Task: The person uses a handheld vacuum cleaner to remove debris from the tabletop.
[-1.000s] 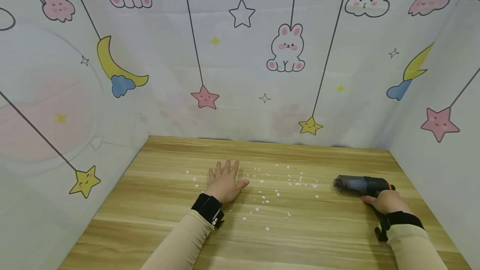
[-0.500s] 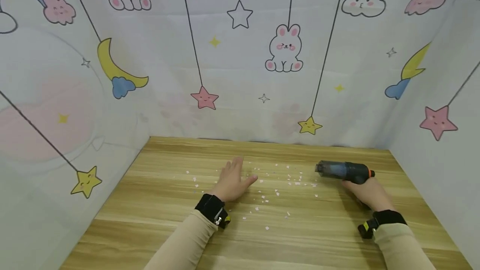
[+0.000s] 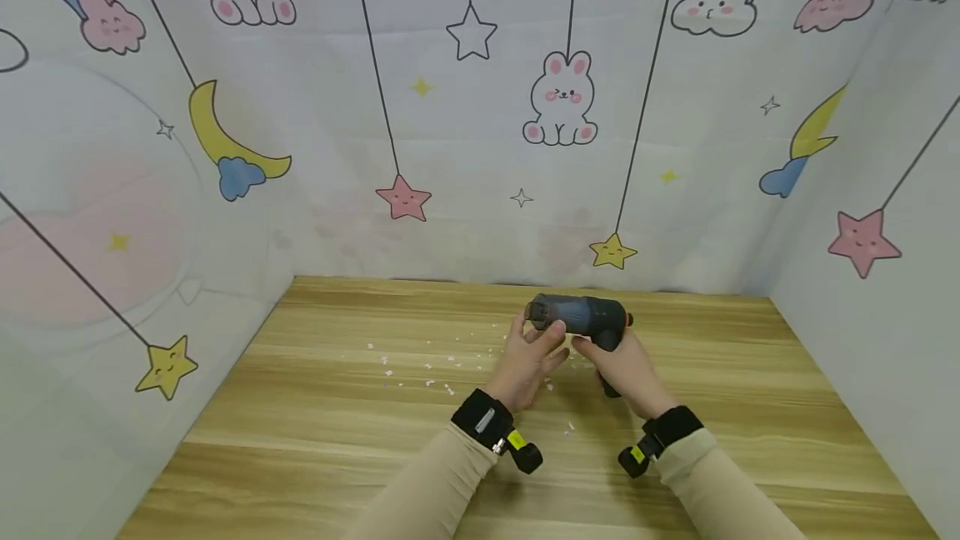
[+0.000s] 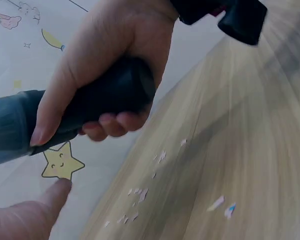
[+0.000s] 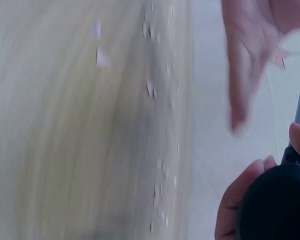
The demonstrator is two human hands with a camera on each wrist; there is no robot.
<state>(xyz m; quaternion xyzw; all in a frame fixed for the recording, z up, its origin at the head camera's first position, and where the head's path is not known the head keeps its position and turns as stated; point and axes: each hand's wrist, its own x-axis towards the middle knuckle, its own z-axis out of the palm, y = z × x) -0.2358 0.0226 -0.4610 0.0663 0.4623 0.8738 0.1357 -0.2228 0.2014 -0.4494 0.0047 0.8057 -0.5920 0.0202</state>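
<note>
A dark pistol-shaped handheld vacuum cleaner with a see-through front chamber is held above the table, its nozzle pointing left. My right hand grips its handle, fingers curled round it, as the left wrist view shows up close. My left hand is raised near the nozzle end with the fingers spread. In the right wrist view a gap shows between the left hand and the vacuum's round handle end. Small pale paper scraps lie scattered below, some hidden behind the hands.
The wood-grain table is bordered at the back and both sides by white cloth printed with stars, bunnies and clouds. Black camera straps circle both wrists.
My right hand has carried the vacuum cleaner from the table's right side leftward to the middle. My left hand has lifted off the table and moved right, toward the nozzle.
</note>
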